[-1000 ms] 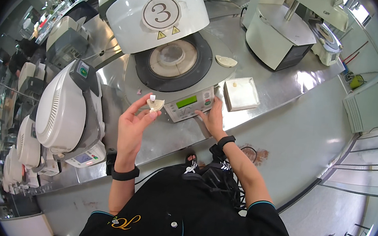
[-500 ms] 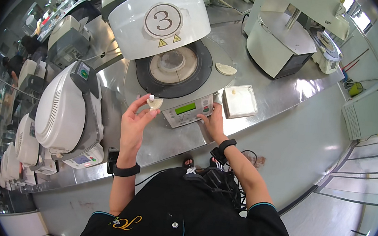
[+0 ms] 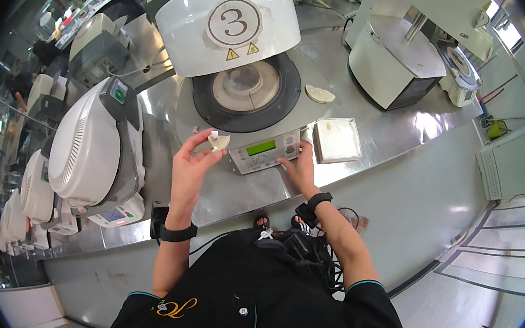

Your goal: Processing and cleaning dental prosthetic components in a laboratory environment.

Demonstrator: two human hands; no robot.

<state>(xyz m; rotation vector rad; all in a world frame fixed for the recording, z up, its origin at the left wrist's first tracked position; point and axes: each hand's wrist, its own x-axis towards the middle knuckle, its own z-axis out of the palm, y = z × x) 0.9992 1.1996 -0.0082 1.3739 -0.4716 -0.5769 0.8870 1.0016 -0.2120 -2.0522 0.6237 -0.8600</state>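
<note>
My left hand (image 3: 193,164) pinches a cream, half-round firing tray (image 3: 221,142) between thumb and fingertips; a small white block (image 3: 215,135) sits at its upper edge. It hovers just left of the control panel (image 3: 265,152), whose display is green. At the panel's lower right corner is my right hand (image 3: 301,171), thumb on the front and fingers round the right edge. Behind the panel stands the furnace's round firing platform (image 3: 246,88) inside a dark ring, under the raised white furnace hood (image 3: 228,29). A similar half-round piece (image 3: 319,94) lies right of the ring.
A shallow square white box (image 3: 339,141) with a small yellowish piece on it lies right of the panel. Another furnace (image 3: 398,63) stands at the back right. White rounded machines (image 3: 95,146) line the left of the steel bench (image 3: 234,194). A person is partly visible far left.
The whole view has shifted slightly, with the bench a little higher and to the right. Both hands keep their places: the left still pinches the half-round tray, the right stays on the panel's edge.
</note>
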